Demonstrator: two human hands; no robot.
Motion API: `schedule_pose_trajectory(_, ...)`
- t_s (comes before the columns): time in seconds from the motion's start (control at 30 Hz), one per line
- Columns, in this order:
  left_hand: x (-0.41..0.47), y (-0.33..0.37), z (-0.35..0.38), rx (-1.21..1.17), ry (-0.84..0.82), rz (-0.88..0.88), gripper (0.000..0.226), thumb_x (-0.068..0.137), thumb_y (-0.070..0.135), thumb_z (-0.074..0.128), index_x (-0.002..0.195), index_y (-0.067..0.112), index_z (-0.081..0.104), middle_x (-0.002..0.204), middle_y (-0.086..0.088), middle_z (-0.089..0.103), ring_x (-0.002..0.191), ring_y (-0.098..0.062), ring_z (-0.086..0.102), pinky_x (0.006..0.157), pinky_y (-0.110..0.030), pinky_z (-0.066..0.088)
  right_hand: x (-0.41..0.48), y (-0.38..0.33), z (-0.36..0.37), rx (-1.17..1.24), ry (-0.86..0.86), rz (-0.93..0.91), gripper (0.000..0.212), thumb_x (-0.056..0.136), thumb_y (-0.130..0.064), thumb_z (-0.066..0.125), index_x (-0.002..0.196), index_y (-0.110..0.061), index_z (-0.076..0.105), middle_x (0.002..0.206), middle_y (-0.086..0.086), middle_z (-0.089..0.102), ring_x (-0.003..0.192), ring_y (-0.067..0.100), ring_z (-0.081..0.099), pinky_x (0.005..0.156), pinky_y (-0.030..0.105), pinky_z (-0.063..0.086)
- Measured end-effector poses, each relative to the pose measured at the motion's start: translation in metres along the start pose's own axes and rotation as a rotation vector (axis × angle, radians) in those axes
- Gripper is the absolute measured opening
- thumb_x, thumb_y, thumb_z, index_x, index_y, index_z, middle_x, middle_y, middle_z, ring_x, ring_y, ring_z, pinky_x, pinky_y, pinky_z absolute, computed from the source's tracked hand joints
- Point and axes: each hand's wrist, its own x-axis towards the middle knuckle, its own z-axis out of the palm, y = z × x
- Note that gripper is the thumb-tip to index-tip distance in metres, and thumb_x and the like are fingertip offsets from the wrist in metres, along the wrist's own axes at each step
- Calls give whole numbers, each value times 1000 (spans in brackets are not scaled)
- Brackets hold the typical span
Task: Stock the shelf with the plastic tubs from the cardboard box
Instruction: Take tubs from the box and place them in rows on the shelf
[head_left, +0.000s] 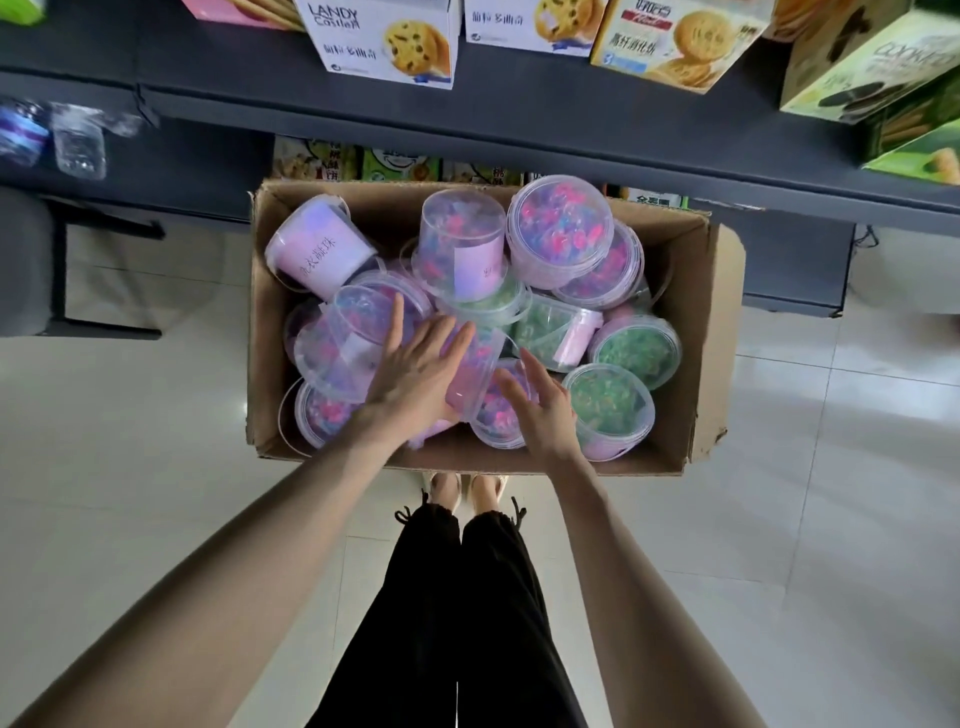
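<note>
1. The cardboard box (719, 332) sits on the floor at the center of the frame, heaped with plastic tubs (561, 228) lying upright, tilted and on their sides; some hold pink-and-blue contents, others green.
2. Both hands reach into the lower middle of the pile. The left hand (415, 369) lies flat with its fingers (396, 322) spread open on a pink tub (475, 364) lying on its side; the right hand (543, 405) is beside it, fingers open too, gripping nothing yet.
3. The shelf (545, 119) runs across the top of the frame, carrying cookie boxes (384, 41); none of these tubs visibly stands on it in this view.
4. Likely risk: the tubs are smooth and loosely stacked, so lifting 1 from the middle may let its neighbors roll or tumble.
5. A flat-palmed press could slip on the curved wall; closing both hands around the sides seems safer.
6. A lid could pop if squeezed hard.
</note>
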Motion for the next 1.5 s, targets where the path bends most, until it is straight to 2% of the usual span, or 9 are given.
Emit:
schedule_pose_trajectory(0.17, -17, 7, -22, -381, 199, -108, 110, 41, 75, 70, 126, 8, 54, 108, -10, 59, 105, -30, 54, 112, -51, 20, -20, -15, -7, 306, -35, -18, 75, 79, -49, 68, 144, -34, 35, 156, -7, 26, 140, 4, 26, 115, 31, 22)
schedule_pose_trajectory(0.27, -44, 25, -38, -839, 239, -331, 90, 42, 77, 68, 114, 24, 57, 95, 10, 60, 93, -12, 56, 86, -32, 46, -33, -26, -13, 347, -12, -92, 78, 66, -59, 67, 136, -54, 33, 157, -15, 1, 139, -9, 6, 109, 29, 17)
schedule_pose_trajectory(0.37, -57, 43, -42, -1238, 260, -517, 67, 51, 68, 74, 100, 26, 60, 91, 14, 66, 85, -1, 61, 73, -28, 53, -38, -25, -17, 476, -180, -74, 88, 63, -61, 64, 143, -42, 33, 148, -12, 32, 126, -15, 37, 107, 32, 35)
schedule_pose_trajectory(0.63, -80, 24, -22, -1402, 422, -728, 51, 82, 63, 43, 104, 21, 60, 103, -7, 63, 92, -13, 61, 78, -20, 47, -22, -12, -14, 605, -165, 56, 95, 47, -38, 84, 131, -22, 42, 113, 9, 65, 91, 18, 70, 71, 33, 54)
schedule_pose_trajectory(0.7, -75, -6, -11, -1117, 528, -797, 72, 75, 60, 61, 124, 9, 50, 121, -12, 53, 111, -23, 52, 92, -23, 42, -16, -11, -9, 566, -98, 67, 99, 43, -44, 86, 129, -22, 42, 121, 11, 61, 100, 21, 67, 81, 37, 55)
schedule_pose_trajectory(0.8, -56, -38, 6, -916, 294, -820, 115, 57, 48, 84, 145, 7, 22, 148, -14, 29, 137, -30, 27, 111, -47, 27, -12, -10, 2, 502, -47, 94, 116, 33, -56, 89, 131, -21, 40, 133, 12, 52, 118, 26, 57, 103, 49, 45)
schedule_pose_trajectory(1.0, -44, -58, 7, -853, 268, -765, 102, 42, 48, 90, 127, 12, 46, 125, -8, 54, 111, -23, 54, 87, -28, 46, -20, -6, 12, 525, -70, 121, 123, 35, -51, 89, 140, -20, 35, 130, 10, 56, 114, 25, 60, 101, 51, 46)
schedule_pose_trajectory(1.23, -101, -9, -57, -1477, 431, -871, 66, 54, 44, 84, 112, 27, 58, 97, 13, 69, 89, -1, 65, 76, -21, 53, -65, -24, -22, 581, -83, 31, 120, 37, -50, 91, 140, -26, 35, 135, 15, 53, 114, 29, 60, 101, 51, 46)
schedule_pose_trajectory(1.5, -163, 14, -170, -1729, 415, -626, 68, 44, 32, 89, 106, 22, 63, 103, -2, 71, 95, -21, 67, 67, -30, 56, -150, -98, -93, 596, -77, -220, 110, 44, -44, 89, 138, -20, 38, 129, 14, 57, 108, 25, 64, 93, 45, 53)
